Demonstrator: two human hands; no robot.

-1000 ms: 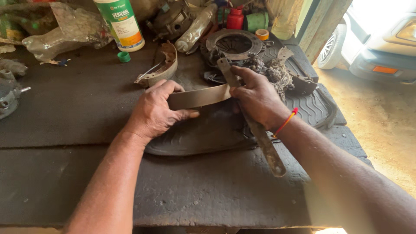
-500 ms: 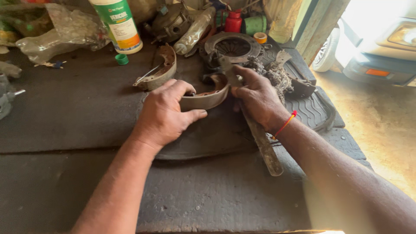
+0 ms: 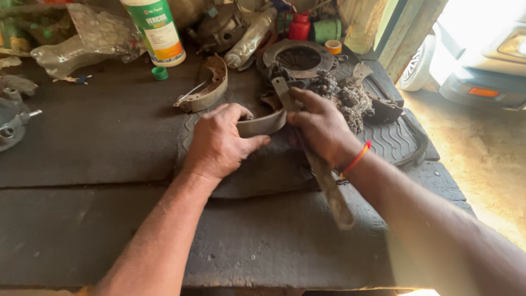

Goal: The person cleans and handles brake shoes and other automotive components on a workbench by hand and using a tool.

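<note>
Shoe sits between my two hands, a curved metal brake piece held just above the mat on the counter. My left hand wraps its left end, and the fingers curl over the top and press on it, with my thumb under. My right hand is closed around a long flat file. The file's tip touches the right end of the shoe, and its handle points back at me. The file looks a bit blurry.

I think the work is in the middle. The shoe looks worn and dull, and I can't tell how much of it is rubbed clean. A second shoe lies apart near the back, untouched. A round plate, a rag clump, a white bottle and a small green cap sit behind.
</note>
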